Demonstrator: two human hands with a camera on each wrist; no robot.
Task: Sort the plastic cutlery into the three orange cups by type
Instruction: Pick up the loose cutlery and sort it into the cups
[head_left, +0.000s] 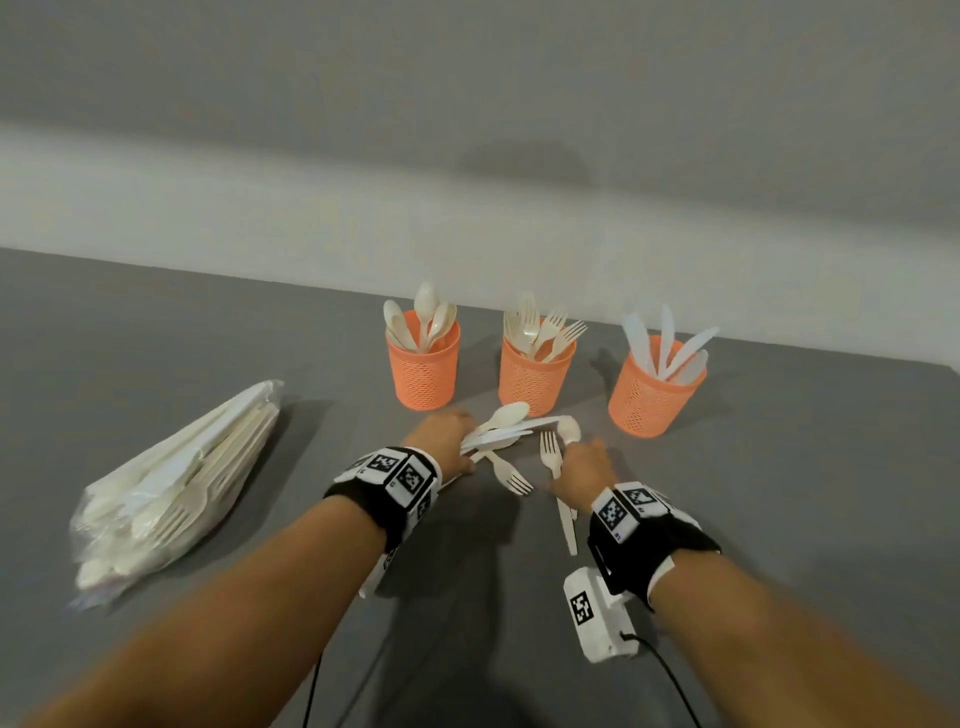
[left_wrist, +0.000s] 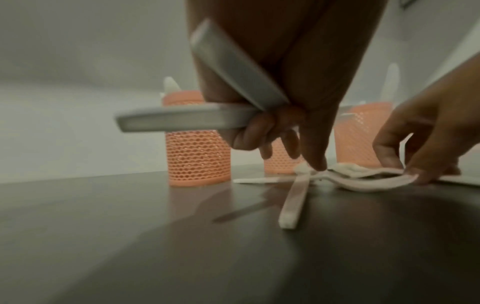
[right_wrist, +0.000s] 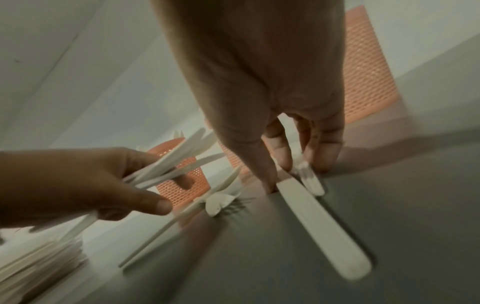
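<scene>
Three orange mesh cups stand in a row: the spoon cup (head_left: 422, 371), the fork cup (head_left: 536, 379) and the knife cup (head_left: 655, 400). My left hand (head_left: 457, 441) grips a fanned bundle of white cutlery (head_left: 501, 423), a spoon and a knife among it; the handles (left_wrist: 207, 117) stick out of its fist. My right hand (head_left: 576, 452) reaches down to the table and pinches a long-handled piece (right_wrist: 324, 226), with its fingertips (right_wrist: 324, 158) round it. Which type it is, I cannot tell. A loose fork (head_left: 511, 475) lies between the hands.
A clear plastic bag (head_left: 176, 483) full of white cutlery lies at the left on the grey table (head_left: 779, 493). A white wall runs right behind the cups. Black wristbands with white camera boxes (head_left: 597, 613) and cables hang from both wrists.
</scene>
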